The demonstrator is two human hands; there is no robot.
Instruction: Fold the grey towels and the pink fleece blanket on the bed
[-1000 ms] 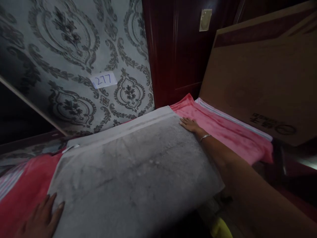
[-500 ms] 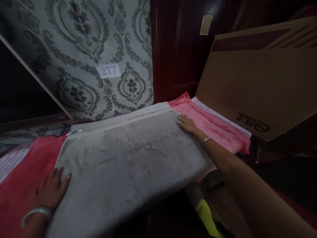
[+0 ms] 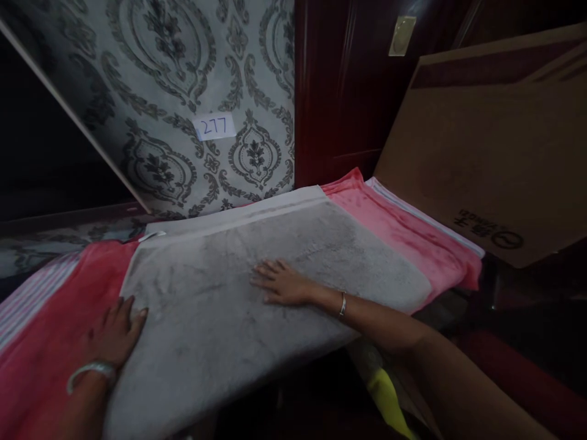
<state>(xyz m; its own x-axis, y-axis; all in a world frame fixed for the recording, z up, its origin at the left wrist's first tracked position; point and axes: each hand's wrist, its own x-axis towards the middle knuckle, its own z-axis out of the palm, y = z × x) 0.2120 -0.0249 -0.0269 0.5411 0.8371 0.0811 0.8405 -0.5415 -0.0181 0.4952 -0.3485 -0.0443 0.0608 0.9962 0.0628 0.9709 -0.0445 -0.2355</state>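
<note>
The right hand [image 3: 282, 284] had moved from the right edge of the grey cloth [image 3: 192, 342] to its middle, centre of the frame, leaving that edge untouched beside the pink cloth [image 3: 389, 226]; the left hand [image 3: 112, 333] stayed lower left. Both were spread flat, grasping nothing.

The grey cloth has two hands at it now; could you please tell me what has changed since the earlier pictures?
The right hand has moved left from the right edge of the grey cloth to its middle, fingers spread. Nothing was visibly grasped or let go. The left hand stays at the cloth's left edge, and pink fabric still shows on both sides.
</note>
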